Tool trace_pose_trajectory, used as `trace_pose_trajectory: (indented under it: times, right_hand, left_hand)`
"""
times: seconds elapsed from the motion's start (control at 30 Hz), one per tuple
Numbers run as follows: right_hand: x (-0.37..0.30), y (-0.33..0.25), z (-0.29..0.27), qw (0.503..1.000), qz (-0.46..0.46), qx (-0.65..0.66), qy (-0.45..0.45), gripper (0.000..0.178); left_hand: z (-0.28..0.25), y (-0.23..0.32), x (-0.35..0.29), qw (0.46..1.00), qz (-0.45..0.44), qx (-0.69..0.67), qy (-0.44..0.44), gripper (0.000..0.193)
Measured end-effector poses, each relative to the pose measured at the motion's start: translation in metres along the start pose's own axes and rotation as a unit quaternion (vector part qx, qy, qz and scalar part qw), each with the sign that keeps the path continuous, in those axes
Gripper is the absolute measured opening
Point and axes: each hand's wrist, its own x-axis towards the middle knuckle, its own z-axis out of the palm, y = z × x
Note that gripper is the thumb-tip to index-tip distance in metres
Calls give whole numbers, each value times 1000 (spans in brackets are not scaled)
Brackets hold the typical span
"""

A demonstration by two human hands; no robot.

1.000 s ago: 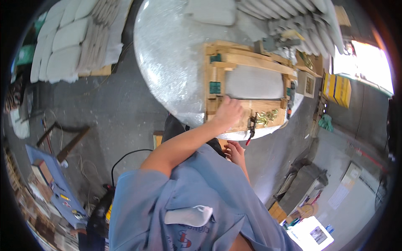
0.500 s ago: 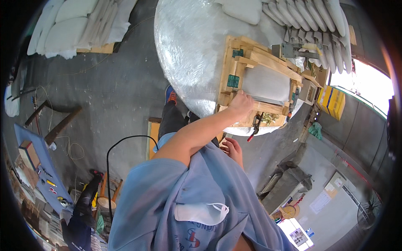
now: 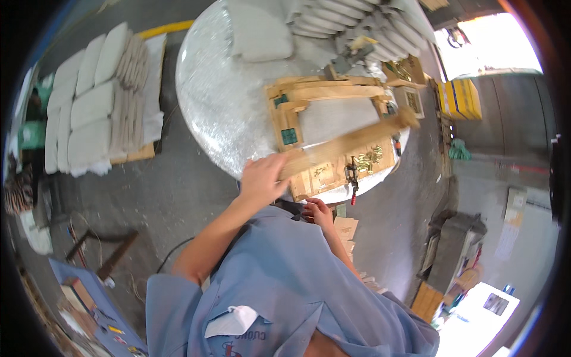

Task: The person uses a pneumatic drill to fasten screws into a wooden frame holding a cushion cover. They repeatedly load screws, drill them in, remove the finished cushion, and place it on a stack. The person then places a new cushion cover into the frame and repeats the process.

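Note:
My left hand [image 3: 263,179] is closed around the near end of a wooden bar [image 3: 351,141], blurred by motion. The bar slants up to the right above a wooden frame jig [image 3: 324,92], and its far end reaches the jig's right side. Green blocks [image 3: 289,136] are fixed on the jig's left side. On its near board [image 3: 333,177] lie several brass-coloured fasteners [image 3: 372,157], beside a toggle clamp [image 3: 352,172] with a red handle. Close to my body, below the jig's near edge, my right hand [image 3: 318,212] has loosely bent, parted fingers and nothing visible in it.
The jig rests on a round table [image 3: 208,113] wrapped in clear film. Grey cushion-like pieces [image 3: 339,18] are stacked at its back, with a wooden box [image 3: 405,72] to the right. More padded pieces [image 3: 92,116] stand at left. A yellow box [image 3: 461,100] sits far right.
My left hand, earlier on the jig's near rail, has moved left and toward me, now with the wooden bar raised. The view has turned; my right hand stays near my body.

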Motion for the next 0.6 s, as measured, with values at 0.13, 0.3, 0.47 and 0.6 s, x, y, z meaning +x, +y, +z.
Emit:
trace_pose_trajectory:
  times: [0.13, 0.3, 0.47, 0.6]
  right_hand:
    - [25, 17, 6, 999, -48, 7, -14, 31]
    - [34, -2, 20, 997, -62, -8, -38, 30]
    - [24, -21, 26, 995, -66, -73, -6, 29]
    - [18, -22, 22, 996, -54, -67, 4, 30]
  left_hand:
    - [-17, -30, -18, 993, -80, 32, 76, 56]
    - [-15, -68, -33, 975, -168, 68, 129, 58]
    - [4, -82, -35, 955, -256, 24, 147, 57]
    - [27, -84, -13, 961, -267, 39, 62, 62]
